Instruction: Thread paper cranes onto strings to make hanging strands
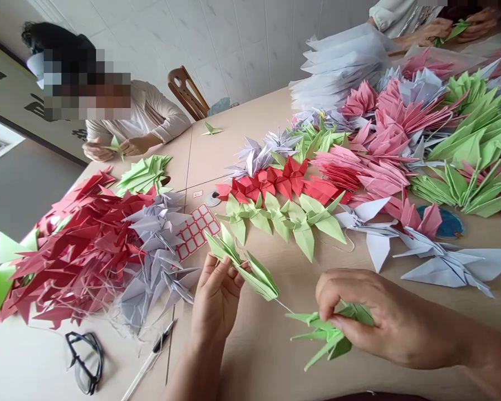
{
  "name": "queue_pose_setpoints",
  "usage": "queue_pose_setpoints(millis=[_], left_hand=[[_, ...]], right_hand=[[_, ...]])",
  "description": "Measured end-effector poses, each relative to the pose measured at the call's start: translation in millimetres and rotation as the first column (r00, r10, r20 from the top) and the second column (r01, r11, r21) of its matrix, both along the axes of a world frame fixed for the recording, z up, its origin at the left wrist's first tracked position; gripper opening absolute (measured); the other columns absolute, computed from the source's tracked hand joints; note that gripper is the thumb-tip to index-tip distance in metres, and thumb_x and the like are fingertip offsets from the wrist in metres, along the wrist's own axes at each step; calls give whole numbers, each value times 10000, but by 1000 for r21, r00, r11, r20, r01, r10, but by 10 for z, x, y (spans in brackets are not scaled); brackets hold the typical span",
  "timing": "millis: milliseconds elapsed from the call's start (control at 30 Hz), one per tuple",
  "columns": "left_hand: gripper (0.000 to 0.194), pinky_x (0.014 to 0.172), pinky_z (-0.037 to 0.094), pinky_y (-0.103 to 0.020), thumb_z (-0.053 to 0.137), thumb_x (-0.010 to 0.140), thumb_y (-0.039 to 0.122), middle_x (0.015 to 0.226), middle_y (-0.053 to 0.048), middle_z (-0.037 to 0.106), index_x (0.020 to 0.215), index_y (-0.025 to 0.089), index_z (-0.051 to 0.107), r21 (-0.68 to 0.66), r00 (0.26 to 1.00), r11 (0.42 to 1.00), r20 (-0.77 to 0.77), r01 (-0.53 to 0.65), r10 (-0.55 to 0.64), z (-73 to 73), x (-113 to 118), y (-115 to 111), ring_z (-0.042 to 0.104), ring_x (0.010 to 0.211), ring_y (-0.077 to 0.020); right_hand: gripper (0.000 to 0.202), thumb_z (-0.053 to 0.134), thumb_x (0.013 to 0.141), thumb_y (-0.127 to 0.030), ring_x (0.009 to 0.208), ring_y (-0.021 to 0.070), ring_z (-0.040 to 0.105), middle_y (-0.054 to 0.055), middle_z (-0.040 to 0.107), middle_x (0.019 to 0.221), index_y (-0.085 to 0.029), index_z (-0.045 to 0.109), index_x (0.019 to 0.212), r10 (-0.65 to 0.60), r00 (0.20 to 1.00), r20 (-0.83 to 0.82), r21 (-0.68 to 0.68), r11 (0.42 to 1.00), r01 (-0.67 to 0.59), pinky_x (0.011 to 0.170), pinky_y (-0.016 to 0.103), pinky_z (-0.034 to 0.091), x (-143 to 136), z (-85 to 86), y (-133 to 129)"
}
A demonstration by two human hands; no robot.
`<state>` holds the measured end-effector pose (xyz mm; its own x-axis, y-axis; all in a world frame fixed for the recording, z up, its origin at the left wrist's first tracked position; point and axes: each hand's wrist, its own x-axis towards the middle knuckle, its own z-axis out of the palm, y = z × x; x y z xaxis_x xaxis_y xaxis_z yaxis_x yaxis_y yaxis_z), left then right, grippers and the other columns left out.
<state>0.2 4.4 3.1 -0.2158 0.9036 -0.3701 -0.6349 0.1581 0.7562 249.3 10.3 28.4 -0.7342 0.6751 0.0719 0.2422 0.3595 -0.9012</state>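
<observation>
Near the middle, my left hand [219, 292] is closed on a folded green paper piece [254, 275], its leaves pointing up left and down right. A thin string [284, 306] runs from it toward my right hand [367, 317]. That hand pinches a bunch of green folded paper [328, 340] with several pointed tips, just above the table. Beyond both hands lies a row of light green paper cranes [303, 223], with a row of red cranes [275, 181] behind it. White-blue cranes [455, 259] lie behind my right hand.
Red cranes [83, 245] and lilac cranes [158, 223] are heaped left. Glasses [86, 362] and a pen [150, 356] lie at front left. Pink [388, 122] and green stacks fill the right. Two people sit across the table [237, 125], holding green paper.
</observation>
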Motion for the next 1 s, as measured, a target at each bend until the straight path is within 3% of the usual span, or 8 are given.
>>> queue_pose_setpoints(millis=[167,267,367,433,500,633,800,1000], left_hand=[[216,694,602,-230,781,723,118,803,-4,702,905,169,676,22,991,998,123,57,-59,67,51,-50,681,675,-112],[154,766,600,-266,760,761,128,823,-7,700,889,170,685,37,978,993,177,109,-114,104,135,-130,683,706,-113],[158,749,588,-244,740,789,130,832,-6,697,927,192,695,65,960,986,228,154,-165,138,210,-216,675,705,-103],[173,719,585,-244,723,809,133,828,-8,693,964,205,694,86,950,978,236,189,-204,154,240,-254,671,700,-108],[169,693,581,-249,701,832,147,818,-9,685,987,212,688,100,946,971,222,218,-235,162,251,-272,666,692,-114],[174,686,577,-238,707,827,157,824,-6,676,990,209,678,100,972,981,145,169,-182,158,224,-250,654,697,-111],[169,582,560,-172,728,803,149,821,1,674,955,204,678,120,993,988,64,93,-101,137,151,-198,631,665,-90],[202,639,603,-173,772,760,150,844,-6,700,939,198,691,83,993,994,94,65,-73,103,108,-178,669,702,-95]], right_hand=[[105,621,861,-178,776,137,613,-18,648,842,-230,596,948,17,999,42,-216,976,-7,746,246,481,-28,7,-32],[391,652,883,-378,945,194,622,53,640,1093,-240,537,1230,-97,995,24,-360,928,99,859,323,496,-114,-41,-65],[658,668,870,-429,1102,228,595,103,568,1286,-251,362,1424,-127,987,-96,-568,822,51,935,367,488,-203,-66,-83],[723,668,871,-399,1134,223,587,98,590,1261,-254,288,1469,-104,973,-205,-681,730,-66,951,377,485,-245,-64,-87],[733,669,858,-334,1097,211,597,77,625,1177,-251,283,1476,-108,966,-235,-724,682,-100,932,381,492,-268,-56,-91],[650,638,791,-210,989,199,608,34,637,1041,-244,407,1398,-131,984,-122,-653,757,20,864,362,506,-273,-33,-100],[565,601,739,-144,910,197,589,15,636,996,-252,527,1289,-207,976,71,-388,895,218,854,345,493,-254,-4,-105],[605,595,718,-108,949,218,627,33,665,1080,-257,534,1301,-155,981,116,-314,931,184,898,361,504,-200,1,-95]])
